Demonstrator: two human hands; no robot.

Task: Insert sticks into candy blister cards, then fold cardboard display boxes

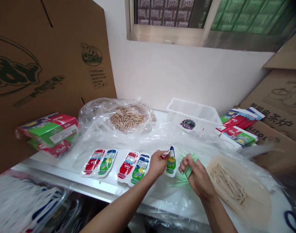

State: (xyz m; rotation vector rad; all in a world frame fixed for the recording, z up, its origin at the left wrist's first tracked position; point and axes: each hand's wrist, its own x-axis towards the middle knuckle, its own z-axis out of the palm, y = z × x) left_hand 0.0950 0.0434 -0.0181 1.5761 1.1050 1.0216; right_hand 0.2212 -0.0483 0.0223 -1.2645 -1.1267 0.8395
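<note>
My left hand [158, 163] is closed in a pinch on a bottle-shaped twin sachet [171, 161], its green half showing and its red half mostly behind my fingers. My right hand [198, 174] has its fingers curled at a bunch of thin light-green sticks [181, 180], some poking out above and below the fingers. The exact grip on them is blurred. Left of my hands, a red-and-green twin sachet [127, 165] lies flat on the white table [109, 185], and another twin sachet [94, 161] lies farther left.
A clear bag [94, 111] holds a heap of brown sticks [127, 119]. Behind stands a clear plastic bin [194, 111]. Printed cartons [62, 129] sit left, flattened ones [240, 129] right. Pale sticks [229, 184] lie on a beige tray [258, 207], near dark scissor handles [293, 220].
</note>
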